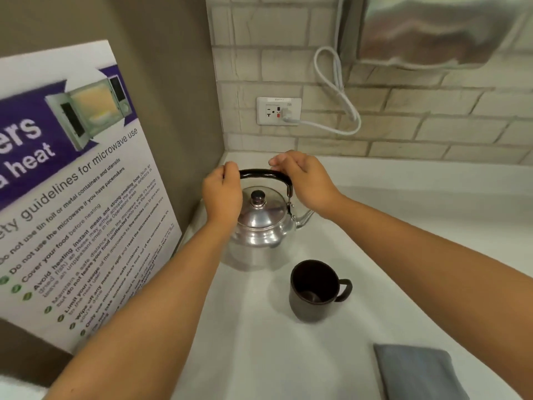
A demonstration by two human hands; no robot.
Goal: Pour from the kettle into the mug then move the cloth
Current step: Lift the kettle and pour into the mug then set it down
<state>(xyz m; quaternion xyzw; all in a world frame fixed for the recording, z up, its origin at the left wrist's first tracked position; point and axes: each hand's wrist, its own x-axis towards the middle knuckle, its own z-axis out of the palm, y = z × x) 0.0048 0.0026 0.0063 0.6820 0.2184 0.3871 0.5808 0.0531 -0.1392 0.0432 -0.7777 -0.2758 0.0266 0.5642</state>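
Observation:
A shiny metal kettle with a black arched handle stands upright on the white counter in the corner, its spout pointing right. My left hand grips the left end of the handle. My right hand rests over the right end, fingers curled around it. A dark brown mug stands upright just in front and to the right of the kettle, handle to the right. A folded grey cloth lies flat at the counter's near right.
A wall with a microwave safety poster closes off the left side. Behind is a brick-tile wall with a socket and a looped white cable. A metal appliance hangs at the top right. White counter extends to the right.

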